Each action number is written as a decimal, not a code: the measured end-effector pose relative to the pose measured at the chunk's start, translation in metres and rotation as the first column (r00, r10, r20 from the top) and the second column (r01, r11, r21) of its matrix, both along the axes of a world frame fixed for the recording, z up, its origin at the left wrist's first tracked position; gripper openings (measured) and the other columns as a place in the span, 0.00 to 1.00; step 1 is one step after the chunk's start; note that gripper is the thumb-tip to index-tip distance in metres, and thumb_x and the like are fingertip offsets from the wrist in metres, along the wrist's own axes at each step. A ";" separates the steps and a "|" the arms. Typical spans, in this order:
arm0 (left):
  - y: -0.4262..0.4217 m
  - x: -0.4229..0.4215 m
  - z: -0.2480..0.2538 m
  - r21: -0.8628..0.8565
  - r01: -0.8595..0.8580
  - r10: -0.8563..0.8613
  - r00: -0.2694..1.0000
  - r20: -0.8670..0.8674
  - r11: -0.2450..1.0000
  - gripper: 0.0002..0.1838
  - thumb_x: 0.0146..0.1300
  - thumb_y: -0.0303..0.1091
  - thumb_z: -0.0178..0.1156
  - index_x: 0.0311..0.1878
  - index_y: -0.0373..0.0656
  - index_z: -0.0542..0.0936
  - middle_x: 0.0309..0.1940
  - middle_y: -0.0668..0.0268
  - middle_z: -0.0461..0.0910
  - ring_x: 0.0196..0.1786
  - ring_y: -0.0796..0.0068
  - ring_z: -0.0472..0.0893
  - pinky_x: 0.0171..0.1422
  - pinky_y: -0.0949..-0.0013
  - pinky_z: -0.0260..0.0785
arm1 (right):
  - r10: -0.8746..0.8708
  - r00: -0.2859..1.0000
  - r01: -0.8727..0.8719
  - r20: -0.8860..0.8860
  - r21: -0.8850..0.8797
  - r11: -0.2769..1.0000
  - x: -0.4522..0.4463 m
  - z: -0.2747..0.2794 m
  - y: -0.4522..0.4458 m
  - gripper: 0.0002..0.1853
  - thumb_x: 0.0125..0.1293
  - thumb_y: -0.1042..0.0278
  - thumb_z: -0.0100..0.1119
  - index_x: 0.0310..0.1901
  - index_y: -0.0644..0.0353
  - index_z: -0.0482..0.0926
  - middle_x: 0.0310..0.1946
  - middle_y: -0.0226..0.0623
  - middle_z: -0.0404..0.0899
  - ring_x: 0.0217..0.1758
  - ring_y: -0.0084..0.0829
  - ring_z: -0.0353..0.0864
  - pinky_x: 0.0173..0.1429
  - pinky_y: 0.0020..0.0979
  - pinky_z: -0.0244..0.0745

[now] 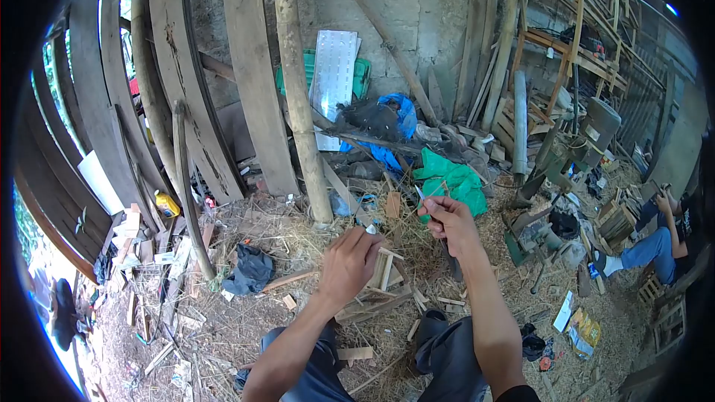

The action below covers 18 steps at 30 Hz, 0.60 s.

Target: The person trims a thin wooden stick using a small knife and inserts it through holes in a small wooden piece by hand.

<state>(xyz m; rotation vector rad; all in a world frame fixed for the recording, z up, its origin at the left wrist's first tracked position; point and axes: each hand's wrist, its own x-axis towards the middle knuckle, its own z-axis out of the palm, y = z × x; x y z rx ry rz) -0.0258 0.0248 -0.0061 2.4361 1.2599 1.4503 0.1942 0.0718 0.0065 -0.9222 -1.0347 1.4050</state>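
My left hand (pixel 348 262) is closed, fingers curled round a small object whose white end (pixel 371 229) pokes out by the fingertips; the rest is hidden. To its right and slightly higher, my right hand (pixel 451 225) is closed on a thin pointed tool that looks like a knife. Its pale narrow tip (pixel 419 193) sticks out past the fingers, and a dark part hangs below the palm. The hands are apart. Beneath them, between my legs, stands a small wooden frame (pixel 385 271) of pale slats.
Behind are a green plastic bag (pixel 451 182), a blue tarp (pixel 402 115) and a wooden post (pixel 296 89). A black bag (pixel 251 269) lies left on the straw-strewn ground. At right sits another person (pixel 655 249), near a machine (pixel 596 134) and a yellow packet (pixel 583 331).
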 end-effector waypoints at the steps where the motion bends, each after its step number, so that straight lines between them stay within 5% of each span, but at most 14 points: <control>1: 0.002 0.001 -0.002 0.062 0.004 -0.004 1.000 -0.005 0.998 0.04 0.54 0.24 0.63 0.33 0.39 0.78 0.26 0.62 0.73 0.27 0.62 0.76 0.31 0.63 0.69 | -0.023 1.000 0.023 -0.007 -0.009 1.000 -0.001 0.000 -0.001 0.09 0.66 0.67 0.58 0.39 0.65 0.77 0.29 0.35 0.80 0.17 0.14 0.62 0.19 0.20 0.52; 9: 0.006 0.008 -0.004 0.074 -0.021 0.019 0.999 0.032 0.997 0.05 0.53 0.24 0.64 0.33 0.41 0.79 0.25 0.63 0.74 0.24 0.65 0.76 0.27 0.66 0.69 | -0.045 0.995 0.048 0.092 -0.037 0.998 -0.030 -0.004 -0.012 0.10 0.66 0.67 0.58 0.38 0.67 0.78 0.28 0.36 0.81 0.16 0.15 0.61 0.18 0.20 0.53; 11: 0.008 0.007 -0.002 0.006 -0.054 0.054 0.998 0.018 0.999 0.04 0.56 0.25 0.62 0.33 0.40 0.77 0.27 0.62 0.73 0.30 0.60 0.78 0.30 0.62 0.70 | 0.124 0.987 -0.119 0.107 -0.051 0.992 -0.046 -0.005 -0.015 0.08 0.65 0.70 0.58 0.39 0.67 0.78 0.28 0.37 0.80 0.16 0.14 0.62 0.18 0.19 0.54; 12: 0.008 0.004 0.000 0.006 -0.053 0.053 0.999 0.008 0.999 0.04 0.56 0.25 0.62 0.33 0.40 0.77 0.27 0.62 0.73 0.30 0.60 0.78 0.30 0.62 0.70 | -0.008 0.983 0.014 0.185 -0.032 0.999 -0.041 -0.002 -0.011 0.08 0.65 0.71 0.58 0.40 0.67 0.78 0.28 0.37 0.80 0.16 0.14 0.63 0.18 0.18 0.54; 18: 0.001 -0.002 0.001 0.007 -0.049 0.049 0.999 0.010 0.999 0.04 0.56 0.25 0.62 0.33 0.39 0.77 0.27 0.62 0.73 0.30 0.60 0.78 0.30 0.62 0.71 | -0.087 0.994 0.089 -0.065 0.023 0.996 0.004 -0.003 0.007 0.10 0.64 0.68 0.59 0.41 0.68 0.77 0.30 0.36 0.80 0.17 0.14 0.63 0.18 0.18 0.53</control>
